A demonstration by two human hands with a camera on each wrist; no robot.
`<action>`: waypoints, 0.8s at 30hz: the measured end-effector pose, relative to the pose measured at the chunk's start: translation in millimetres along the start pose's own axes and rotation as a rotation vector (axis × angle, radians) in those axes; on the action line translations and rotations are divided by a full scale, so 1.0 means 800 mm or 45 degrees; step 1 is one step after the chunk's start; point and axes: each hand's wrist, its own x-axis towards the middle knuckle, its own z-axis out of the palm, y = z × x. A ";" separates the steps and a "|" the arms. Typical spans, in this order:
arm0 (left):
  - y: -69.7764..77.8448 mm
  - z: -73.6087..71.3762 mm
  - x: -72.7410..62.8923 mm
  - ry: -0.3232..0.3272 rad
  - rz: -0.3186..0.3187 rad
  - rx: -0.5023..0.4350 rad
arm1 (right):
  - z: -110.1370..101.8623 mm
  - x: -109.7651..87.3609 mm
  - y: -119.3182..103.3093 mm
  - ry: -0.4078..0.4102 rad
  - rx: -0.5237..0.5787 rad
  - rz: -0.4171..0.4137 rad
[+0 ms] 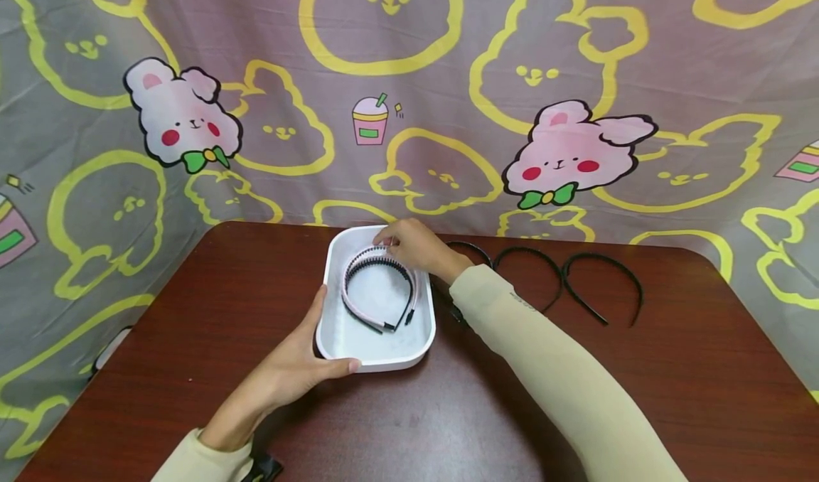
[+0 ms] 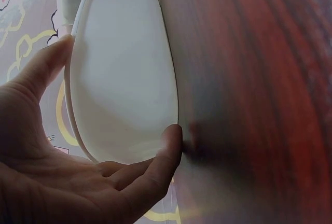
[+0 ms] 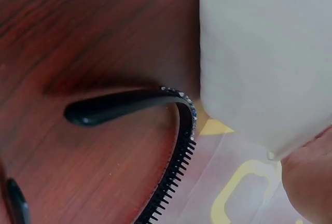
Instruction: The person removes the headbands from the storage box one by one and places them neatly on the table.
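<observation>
Two-handed: likely steadies white tray (image 1: 398, 358), gripping at eight o'clock with left hand (image 1: 293, 361); pinches pink headband (image 1: 363, 313) with right hand (image 1: 419, 246).

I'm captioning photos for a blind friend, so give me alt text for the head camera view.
A person's left hand grips a white tray holding pink and black headbands, while the right hand reaches into its far end. On the brown table to the right lie more black headbands, before a cartoon-print curtain.
</observation>
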 end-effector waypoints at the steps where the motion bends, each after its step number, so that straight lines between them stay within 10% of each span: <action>1: 0.000 0.000 0.000 -0.001 -0.002 0.001 | -0.001 0.000 0.000 0.005 0.000 0.000; 24: 0.000 0.000 0.000 -0.001 0.010 0.022 | -0.031 -0.012 -0.020 0.065 0.169 0.110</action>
